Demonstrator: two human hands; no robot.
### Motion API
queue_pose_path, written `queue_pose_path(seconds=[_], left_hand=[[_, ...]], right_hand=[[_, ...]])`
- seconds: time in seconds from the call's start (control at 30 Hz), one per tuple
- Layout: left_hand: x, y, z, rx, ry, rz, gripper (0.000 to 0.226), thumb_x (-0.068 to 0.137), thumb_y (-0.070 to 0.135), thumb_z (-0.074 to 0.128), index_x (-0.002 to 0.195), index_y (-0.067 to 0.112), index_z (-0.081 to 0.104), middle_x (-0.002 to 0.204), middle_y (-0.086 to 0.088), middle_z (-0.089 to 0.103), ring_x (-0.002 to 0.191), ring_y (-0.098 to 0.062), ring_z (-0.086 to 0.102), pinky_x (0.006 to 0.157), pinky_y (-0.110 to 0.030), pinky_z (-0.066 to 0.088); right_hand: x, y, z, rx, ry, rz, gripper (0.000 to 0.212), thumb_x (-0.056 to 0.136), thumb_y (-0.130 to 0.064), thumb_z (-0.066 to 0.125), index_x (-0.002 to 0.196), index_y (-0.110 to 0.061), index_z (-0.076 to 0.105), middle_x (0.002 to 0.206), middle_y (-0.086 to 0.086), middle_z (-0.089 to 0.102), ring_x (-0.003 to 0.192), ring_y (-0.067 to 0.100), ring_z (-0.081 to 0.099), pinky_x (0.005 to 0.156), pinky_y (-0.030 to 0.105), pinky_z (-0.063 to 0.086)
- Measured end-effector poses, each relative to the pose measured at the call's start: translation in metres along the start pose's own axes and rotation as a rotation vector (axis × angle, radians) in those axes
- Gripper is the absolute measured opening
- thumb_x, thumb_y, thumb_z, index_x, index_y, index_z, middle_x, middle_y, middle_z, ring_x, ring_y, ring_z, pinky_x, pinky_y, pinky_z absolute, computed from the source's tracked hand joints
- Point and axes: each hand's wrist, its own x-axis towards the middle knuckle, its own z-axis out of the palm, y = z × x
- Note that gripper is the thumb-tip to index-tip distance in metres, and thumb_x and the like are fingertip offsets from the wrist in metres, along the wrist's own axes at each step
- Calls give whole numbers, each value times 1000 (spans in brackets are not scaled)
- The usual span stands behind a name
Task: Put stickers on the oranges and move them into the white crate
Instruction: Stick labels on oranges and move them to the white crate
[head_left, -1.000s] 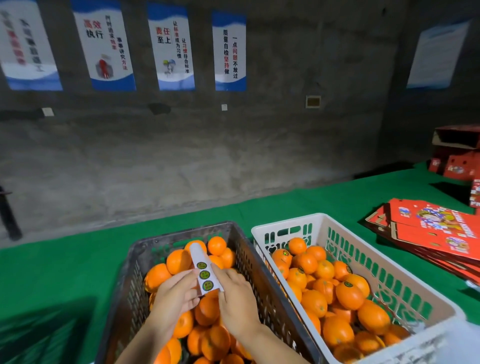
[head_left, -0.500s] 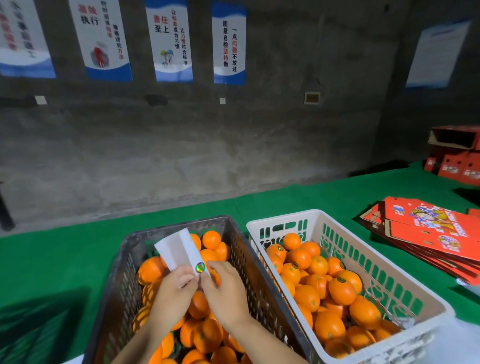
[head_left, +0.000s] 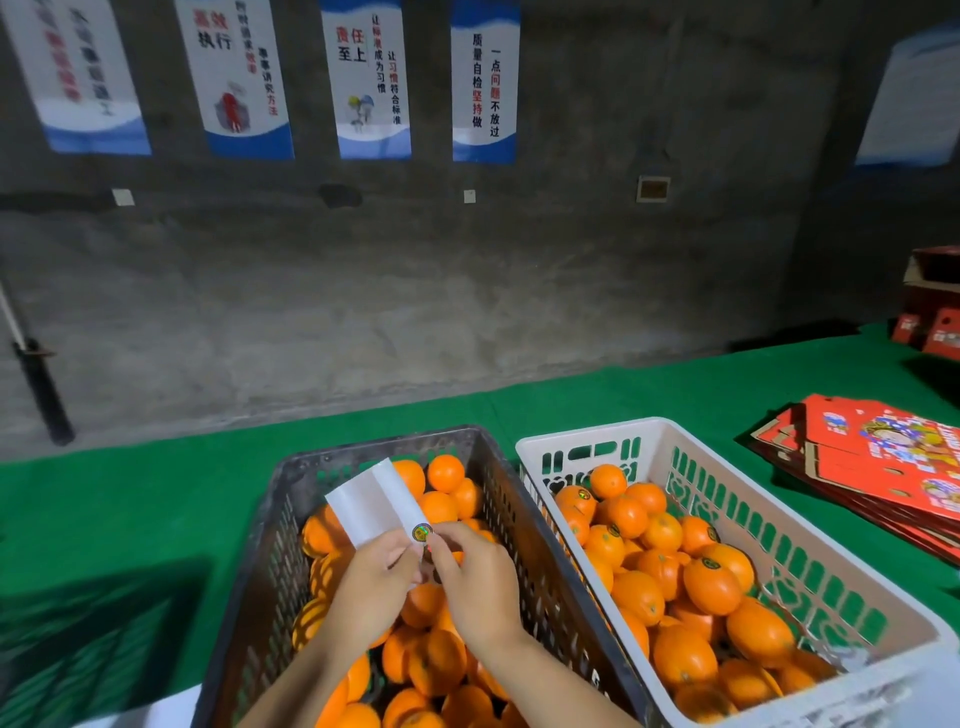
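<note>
With the left hand (head_left: 371, 574) gripping the backing strip (head_left: 373, 501), let the right hand (head_left: 475, 577) pinching the sticker (head_left: 422, 532) peel slowly, keeping it flat.

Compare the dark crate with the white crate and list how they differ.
The dark crate is grey-black and grimy; the white crate is clean white plastic. The dark crate sits on the left, under both hands; the white crate sits on the right, with no hand over it. Several oranges in the white crate show round stickers; none show in the dark crate. Both are slotted, hold oranges, and stand on the green cloth.
</note>
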Motion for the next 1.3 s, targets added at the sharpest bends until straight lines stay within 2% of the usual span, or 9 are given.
queue_pose_path(seconds=[0.17, 0.3, 0.37, 0.43, 0.53, 0.67, 0.87, 1.1, 1.3], left_hand=[[-7, 5, 1, 118, -29, 37, 28, 101, 19, 52, 79, 22, 70, 78, 1, 73, 75, -13, 68, 69, -31, 54], [-7, 2, 0, 202, 7, 69, 32, 98, 25, 57, 68, 30, 68, 73, 0, 69, 71, -17, 64, 71, -43, 53], [-10, 3, -4, 420, 130, 110, 12, 93, 37, 63, 82, 34, 65, 87, 8, 68, 81, -12, 61, 72, -38, 53], [-6, 1, -14, 700, 337, 174, 32, 83, 40, 72, 111, 28, 62, 117, 3, 59, 106, -19, 54, 85, -34, 49], [-1, -5, -33, 819, 278, 372, 73, 77, 21, 70, 144, 27, 43, 152, -6, 32, 140, -32, 27, 111, -52, 27], [0, -12, -44, 870, 69, 509, 41, 83, 26, 53, 121, 33, 67, 144, 9, 52, 147, -27, 24, 120, -52, -7], [1, -14, -41, 930, -102, 318, 23, 98, 35, 43, 94, 32, 66, 88, 11, 57, 106, -6, 45, 111, -38, 11], [-2, -7, -39, 1047, 10, 171, 20, 104, 23, 33, 92, 20, 48, 84, -3, 59, 84, -27, 55, 73, -36, 34], [0, -2, -45, 981, 299, 92, 15, 104, 21, 37, 105, 10, 46, 86, -12, 68, 76, -33, 64, 65, -38, 39]], right_hand=[[0, 1, 0, -23, 10, 0, 25, 100, -37, 55, 120, -32, 69, 112, -16, 70, 103, 5, 62, 85, 25, 52], [1, 4, 0, -34, -25, 23, 19, 98, -36, 58, 111, -31, 71, 105, -14, 72, 98, 7, 65, 82, 31, 54], [1, 7, 0, -23, -63, 36, 12, 97, -34, 60, 101, -31, 71, 98, -14, 72, 95, 8, 65, 77, 34, 54], [1, 9, 2, -40, -96, 51, 8, 97, -32, 61, 93, -30, 68, 92, -13, 71, 91, 9, 64, 75, 39, 53], [0, 10, 4, -20, -153, 48, 13, 98, -30, 60, 87, -28, 66, 86, -8, 70, 82, 10, 63, 71, 43, 52], [-1, 8, 3, 126, -265, 3, 14, 98, -23, 60, 86, -23, 68, 84, -7, 69, 81, 7, 63, 72, 38, 53], [-2, 15, 4, 45, -285, -69, 13, 96, -25, 60, 88, -25, 71, 86, -12, 68, 80, 6, 60, 69, 36, 51], [-4, 13, 1, -205, -45, -328, 11, 96, -25, 57, 94, -22, 67, 104, -8, 61, 98, 16, 54, 85, 33, 42], [2, 19, 1, -89, -129, 96, 12, 94, -18, 58, 84, -21, 64, 101, -4, 57, 98, 13, 55, 88, 27, 44]])
